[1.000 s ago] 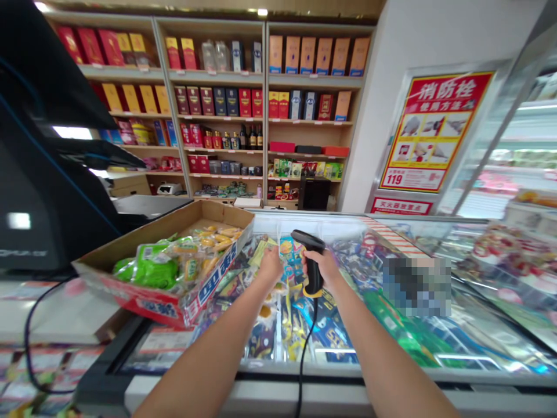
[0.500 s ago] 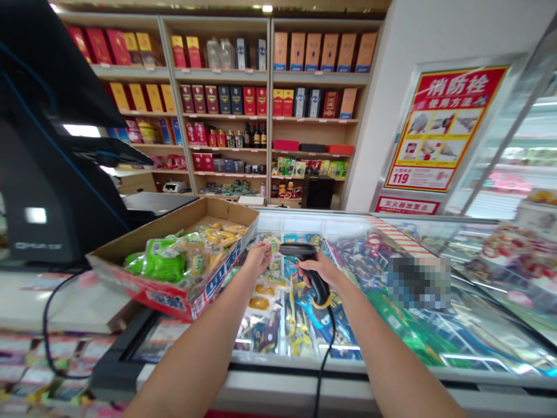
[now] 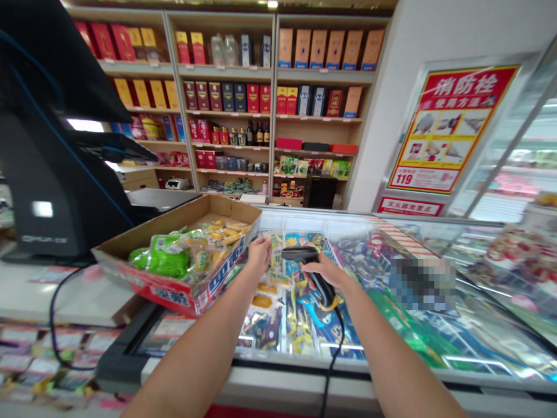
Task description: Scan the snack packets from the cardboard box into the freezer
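My right hand (image 3: 321, 273) is wrapped round the grip of a black handheld barcode scanner (image 3: 301, 253), its nose pointing left and its cable hanging down over the freezer's front. Just left of the nose, my left hand (image 3: 260, 254) is closed, pinching the edge of a clear snack packet (image 3: 275, 251) with green and yellow print. Part of that packet blends with the goods behind it. Below my left hand, yellow snacks in clear wrappers (image 3: 262, 302) show over the glass-topped freezer (image 3: 256, 368). Beside my left forearm is an open cardboard box (image 3: 148, 290) of yellow snacks and green bags (image 3: 167, 256).
A black checkout terminal (image 3: 65, 191) stands on the left counter, with a black cable (image 3: 53, 325) looping down its edge. Shelves (image 3: 224, 71) of boxed bottles line the back wall. A red and yellow sign (image 3: 455, 128) hangs at right, above the freezer's far end.
The view has shifted slightly, so the surroundings sit a little further right. The scanner remains in my right hand, its handle slightly more tilted. My left hand stays near its nose.
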{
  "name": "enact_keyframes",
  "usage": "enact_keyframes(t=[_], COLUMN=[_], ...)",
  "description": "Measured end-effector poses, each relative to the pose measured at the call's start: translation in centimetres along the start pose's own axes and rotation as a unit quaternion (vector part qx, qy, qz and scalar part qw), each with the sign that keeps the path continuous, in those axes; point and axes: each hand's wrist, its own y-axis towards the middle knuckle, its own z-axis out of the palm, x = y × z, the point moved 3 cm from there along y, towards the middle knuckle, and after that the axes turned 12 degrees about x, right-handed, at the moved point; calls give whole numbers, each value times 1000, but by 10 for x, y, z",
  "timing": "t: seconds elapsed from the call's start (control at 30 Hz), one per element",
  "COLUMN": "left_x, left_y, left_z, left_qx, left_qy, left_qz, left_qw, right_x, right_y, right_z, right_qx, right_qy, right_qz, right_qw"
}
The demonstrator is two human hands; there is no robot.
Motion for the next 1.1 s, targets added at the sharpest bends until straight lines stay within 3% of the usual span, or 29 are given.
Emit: enact_keyframes(t=[0.27, 0.5, 0.7, 0.8, 0.9, 1.0, 1.1], left_x=[-5, -5, -17, -36, -70, -113, -155], left_y=[-3, -4, -6, -3, 0, 0, -11], left_z=[4, 3, 10, 14, 9, -9, -38], left_qx=[5, 15, 5, 26, 22, -58, -194], left_qy=[-1, 21, 54, 72, 95, 147, 231], left_qz=[15, -3, 63, 100, 152, 215, 287], left_qw=[1000, 1000, 997, 992, 984, 964, 909], right_x=[10, 4, 12, 28, 52, 76, 91], right_y=[-6, -3, 1, 7, 18, 30, 41], right_z=[7, 4, 8, 12, 25, 46, 69], right_qx=[14, 2, -30, -58, -55, -25, -1], right_qy=[3, 6, 53, 74, 61, 48, 45], right_qz=[8, 1, -20, -38, -72, -92, -113], right_qw=[1000, 1000, 998, 995, 994, 994, 993])
